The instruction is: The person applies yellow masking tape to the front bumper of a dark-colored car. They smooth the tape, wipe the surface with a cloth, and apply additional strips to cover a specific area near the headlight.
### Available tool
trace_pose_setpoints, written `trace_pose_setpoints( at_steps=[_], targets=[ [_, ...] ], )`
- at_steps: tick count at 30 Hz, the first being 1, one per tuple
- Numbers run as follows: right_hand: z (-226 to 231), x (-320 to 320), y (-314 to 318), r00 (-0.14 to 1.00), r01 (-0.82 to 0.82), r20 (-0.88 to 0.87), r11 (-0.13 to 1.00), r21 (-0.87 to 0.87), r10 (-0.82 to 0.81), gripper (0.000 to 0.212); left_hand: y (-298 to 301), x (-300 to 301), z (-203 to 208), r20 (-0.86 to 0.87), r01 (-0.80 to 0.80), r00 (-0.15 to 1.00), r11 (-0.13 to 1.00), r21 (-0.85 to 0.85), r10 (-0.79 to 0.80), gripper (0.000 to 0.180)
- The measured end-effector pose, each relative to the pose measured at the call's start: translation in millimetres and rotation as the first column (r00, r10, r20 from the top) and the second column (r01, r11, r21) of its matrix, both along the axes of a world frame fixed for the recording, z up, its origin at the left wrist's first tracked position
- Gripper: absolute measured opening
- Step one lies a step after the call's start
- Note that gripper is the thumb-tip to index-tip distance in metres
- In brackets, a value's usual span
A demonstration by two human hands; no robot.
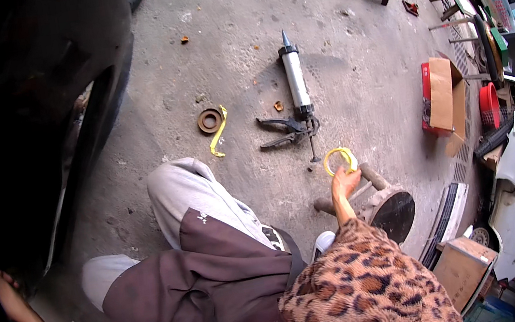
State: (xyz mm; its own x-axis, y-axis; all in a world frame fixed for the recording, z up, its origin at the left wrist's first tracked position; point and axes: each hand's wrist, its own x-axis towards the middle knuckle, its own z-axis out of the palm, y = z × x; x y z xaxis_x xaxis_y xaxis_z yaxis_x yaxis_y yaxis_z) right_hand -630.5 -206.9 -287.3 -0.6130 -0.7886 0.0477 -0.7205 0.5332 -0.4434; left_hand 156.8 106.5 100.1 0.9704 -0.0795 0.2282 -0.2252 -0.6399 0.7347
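Here, right fingers [356,173] on yellow tape [351,159], apron marking [201,217] unreadable

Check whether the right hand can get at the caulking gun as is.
Probably yes: the caulking gun lies ahead and slightly left of the right hand, nothing visible blocking; but that hand holds a yellow tape roll.

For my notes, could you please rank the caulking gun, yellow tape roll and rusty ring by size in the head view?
Caulking gun
Yellow tape roll and rusty ring: too alike to rank
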Motion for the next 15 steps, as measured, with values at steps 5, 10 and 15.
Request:
trace_pose_setpoints(
  at_steps=[5, 10, 15],
  targets=[
    [62, 49, -27, 0.937, -0.196, 0.248, 0.959, -0.204, 0.244, 0.039, -41, -56, 14, 0.102, 0.079, 0.99, 0.989, 0.128, -0.093, 0.04],
    [76, 114, -52, 0.677, -0.353, 0.532, 0.858, -0.373, 0.509, 0.04, -100, -113, 19, 0.034, 0.025, 0.999, 0.993, -0.113, -0.022, 0.03],
    [124, 195, -39, 0.407, -0.435, 0.654, 0.765, -0.476, 0.638, 0.035, -130, -137, 53, 0.079, 0.021, 0.997, 0.999, -0.046, -0.017, 0.035]
  ],
)
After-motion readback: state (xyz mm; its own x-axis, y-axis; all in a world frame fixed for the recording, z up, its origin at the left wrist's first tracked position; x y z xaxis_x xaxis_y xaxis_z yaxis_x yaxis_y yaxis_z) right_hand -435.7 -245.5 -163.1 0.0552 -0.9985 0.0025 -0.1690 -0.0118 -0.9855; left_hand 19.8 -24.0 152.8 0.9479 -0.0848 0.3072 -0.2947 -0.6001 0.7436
